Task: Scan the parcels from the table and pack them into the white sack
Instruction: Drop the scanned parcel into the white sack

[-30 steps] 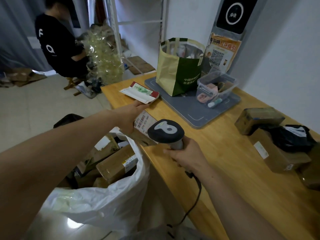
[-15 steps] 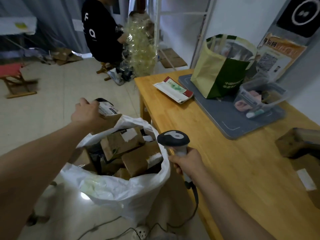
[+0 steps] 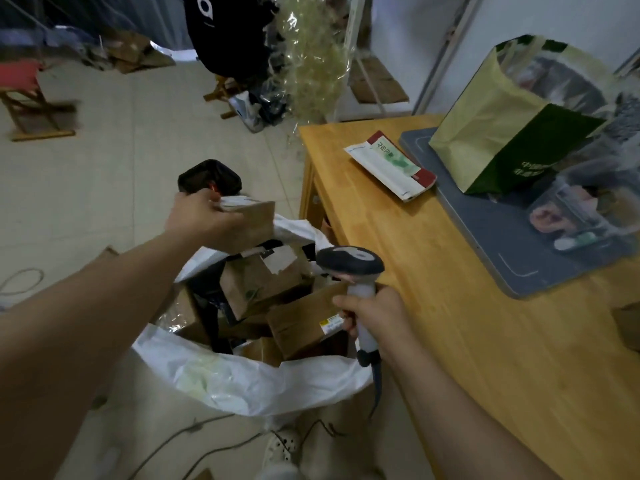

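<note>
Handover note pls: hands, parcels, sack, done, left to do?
Left hand grips a brown parcel above the far rim of the white sack, not yet released.
Right hand grips the scanner beside the edge of the table.
Done: several packed boxes lie in the sack.
Left: drop this parcel in; a red-and-white envelope lies on the table and a brown box shows at the frame's right edge, probably next.

White sack (image 3: 249,389): thin crinkled plastic, faint sheen. Top parcel (image 3: 254,225) and packed parcels (image 3: 266,285): matt brown cardboard with paper labels; one is wrapped in glossy film. Table (image 3: 467,358): smooth varnished wood, satin finish. Scanner (image 3: 349,263): hard plastic, dark matt head, pale handle. Mat (image 3: 485,230): matt grey.
</note>
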`<state>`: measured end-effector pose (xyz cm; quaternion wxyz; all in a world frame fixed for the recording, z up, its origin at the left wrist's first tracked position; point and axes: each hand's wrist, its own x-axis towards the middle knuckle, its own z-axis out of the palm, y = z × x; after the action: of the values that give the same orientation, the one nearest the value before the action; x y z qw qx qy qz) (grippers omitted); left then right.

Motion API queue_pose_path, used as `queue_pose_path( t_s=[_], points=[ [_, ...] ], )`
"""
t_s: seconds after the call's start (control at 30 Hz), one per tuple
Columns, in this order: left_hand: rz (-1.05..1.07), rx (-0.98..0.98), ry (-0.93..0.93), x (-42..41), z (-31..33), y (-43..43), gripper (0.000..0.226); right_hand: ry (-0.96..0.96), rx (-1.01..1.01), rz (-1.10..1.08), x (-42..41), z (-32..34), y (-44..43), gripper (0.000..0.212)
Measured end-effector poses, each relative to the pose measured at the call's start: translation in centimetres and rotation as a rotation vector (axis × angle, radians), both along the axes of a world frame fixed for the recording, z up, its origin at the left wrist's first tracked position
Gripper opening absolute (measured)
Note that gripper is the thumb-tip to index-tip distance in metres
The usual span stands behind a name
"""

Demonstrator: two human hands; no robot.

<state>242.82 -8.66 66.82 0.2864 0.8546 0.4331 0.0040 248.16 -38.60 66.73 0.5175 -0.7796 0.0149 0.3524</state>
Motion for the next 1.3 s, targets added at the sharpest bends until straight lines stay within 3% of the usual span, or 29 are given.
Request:
queue_pose_path(
  t_s=[0.1,0.13,0.2,0.27,0.3,0.37,0.6,0.73,0.83,0.87,0.93,0.97,1.03,1.1,1.17,1.2,1.23,1.3],
  points=[
    [0.056,-0.549,-0.309,-0.6,-0.1,-0.6,0.036,0.062,0.12,-0.131,1.4,0.3,1.4,0.026],
    [0.014,-0.707,-0.308,-1.0,-0.2,-1.0,0.038,0.071,0.156,-0.179,2.1,0.5,1.7,0.031],
    [-0.082,-0.881,-0.244,-2.0,-0.1,-1.7,0.063,0.093,0.239,-0.246,3.4,0.7,2.1,0.041],
    [-0.097,-0.965,-0.235,-3.0,-0.3,-2.3,0.078,0.136,0.348,-0.225,4.6,0.9,2.2,0.05],
    [-0.08,-1.01,-0.255,-3.4,-0.3,-2.7,0.074,0.153,0.378,-0.165,5.0,0.9,2.3,0.053],
    [-0.041,-1.088,-0.261,-4.4,-0.3,-3.6,0.065,0.163,0.376,-0.007,5.3,0.8,2.5,0.059],
    [-0.045,-1.203,-0.18,-5.0,-1.4,-3.4,0.089,0.163,0.328,0.186,5.2,-0.7,4.0,0.072],
    [-0.04,-1.234,-0.173,-4.3,-2.0,-1.8,0.089,0.189,0.316,0.201,6.2,-0.5,5.1,0.058],
    [-0.062,-1.266,-0.14,-3.2,-2.6,0.0,0.107,0.118,0.257,0.186,6.7,-0.7,6.8,0.044],
    [-0.067,-1.288,-0.141,-2.6,-2.9,0.9,0.105,0.1,0.238,0.148,6.7,-0.9,7.5,0.037],
    [0.014,-1.333,-0.219,-1.2,-3.6,3.1,0.081,0.094,0.227,0.027,6.7,-1.5,9.2,0.029],
    [0.116,-1.289,-0.28,-0.4,-4.3,4.3,0.062,0.092,0.219,-0.031,6.7,-1.7,10.0,0.03],
    [0.212,-0.866,-0.18,0.7,-6.9,7.0,0.034,0.068,0.172,-0.115,6.7,-2.1,11.5,0.031],
    [-0.031,-0.374,0.148,0.5,-9.7,9.0,0.05,0.027,0.128,-0.179,7.0,-2.8,12.6,0.028],
    [-0.292,-0.235,0.466,-0.5,-11.7,8.8,0.072,-0.006,0.105,-0.238,7.1,-3.5,13.5,0.029],
    [-0.368,-0.184,0.575,-1.2,-12.6,8.6,0.071,-0.02,0.099,-0.263,7.0,-3.8,13.8,0.03],
    [-0.418,-0.114,0.608,-0.8,-13.5,8.6,0.058,-0.032,0.091,-0.281,6.9,-4.1,14.1,0.031],
    [-0.309,0.019,0.53,0.7,-13.3,9.6,0.029,-0.056,0.063,-0.295,6.8,-4.4,14.9,0.036]
  ],
)
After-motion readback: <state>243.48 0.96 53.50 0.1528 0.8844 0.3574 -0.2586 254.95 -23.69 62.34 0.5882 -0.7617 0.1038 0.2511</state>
